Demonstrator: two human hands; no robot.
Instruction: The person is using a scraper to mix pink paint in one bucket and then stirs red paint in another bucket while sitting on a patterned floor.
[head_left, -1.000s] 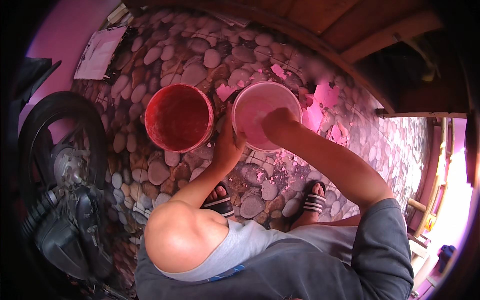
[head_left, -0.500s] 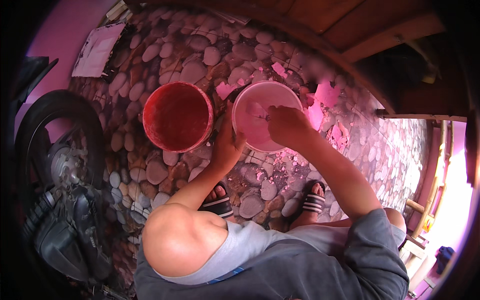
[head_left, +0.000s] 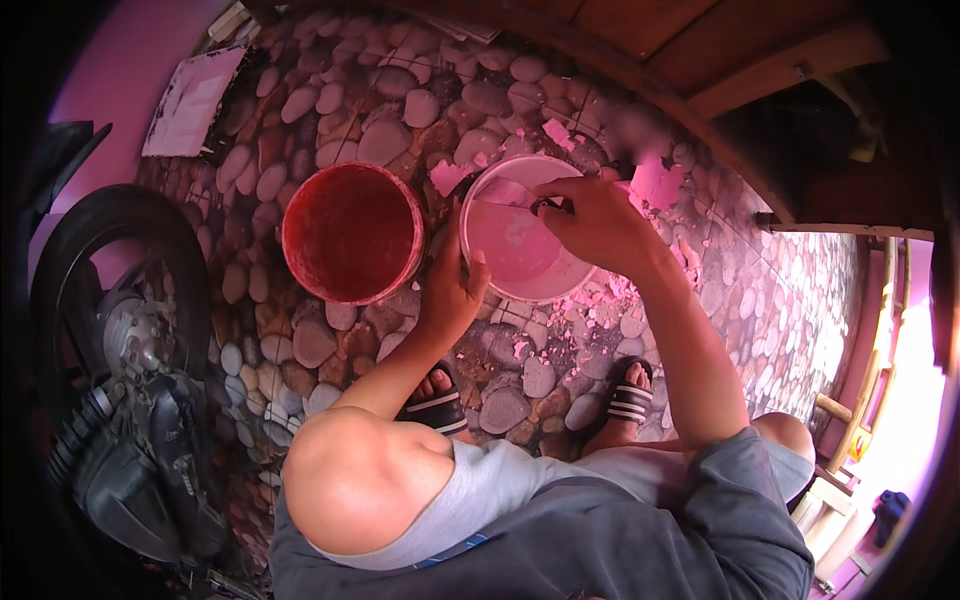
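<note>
A white bucket [head_left: 478, 240], its inside coated in pink, stands on the floor in front of me. My left hand [head_left: 450, 290] grips its left side, thumb near the rim and fingers along the outer wall. In my right hand [head_left: 605, 225] is a putty knife [head_left: 508, 192] with a dark handle, held over the bucket's mouth. Its pink-smeared blade points left, close to the far inner wall. Whether the blade touches that wall I cannot tell. Pink material lies on the bucket's bottom. To the left stands a red bucket [head_left: 305, 215] with a crusted rim.
Pink paint flakes [head_left: 657, 185] and crumbs lie around the white bucket on the pebble-patterned floor [head_left: 500, 410]. A motorcycle [head_left: 140, 340] stands at the left, and a flat white panel [head_left: 195, 100] leans at the far left. Wooden furniture [head_left: 760, 60] overhangs the far right.
My right hand has risen slightly and turned, bringing the putty knife up toward the far rim, so more of its blade shows. My left hand keeps its grip on the bucket, which has tilted or shifted slightly.
</note>
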